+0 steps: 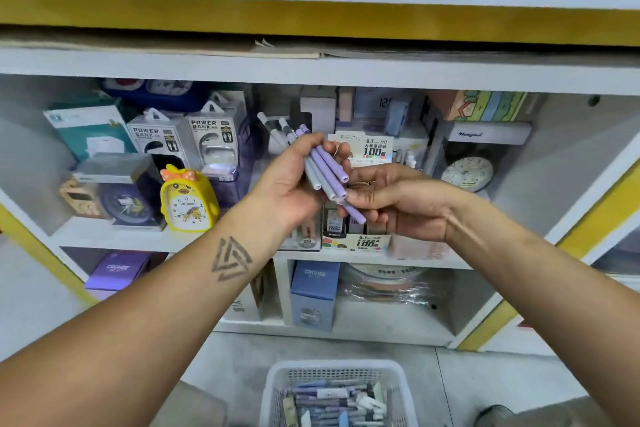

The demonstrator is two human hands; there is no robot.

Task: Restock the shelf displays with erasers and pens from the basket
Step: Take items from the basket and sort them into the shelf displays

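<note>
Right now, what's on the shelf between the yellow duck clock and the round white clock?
In the head view, the left hand grips a bunch of pens between the yellow duck clock and the round white clock.

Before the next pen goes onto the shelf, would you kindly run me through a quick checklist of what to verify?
1. Bundle of pens secure in the left hand: ok, fingers curl round it.
2. One purple pen separated for placing: ok, the right hand pinches it below the bundle.
3. Target pen display on the shelf identified: cannot tell, the hands hide most of it.
4. Path to the shelf free: ok, both hands are already in front of that compartment.
5. Basket stocked for more: ok, pens and packets lie inside it on the floor.
</note>
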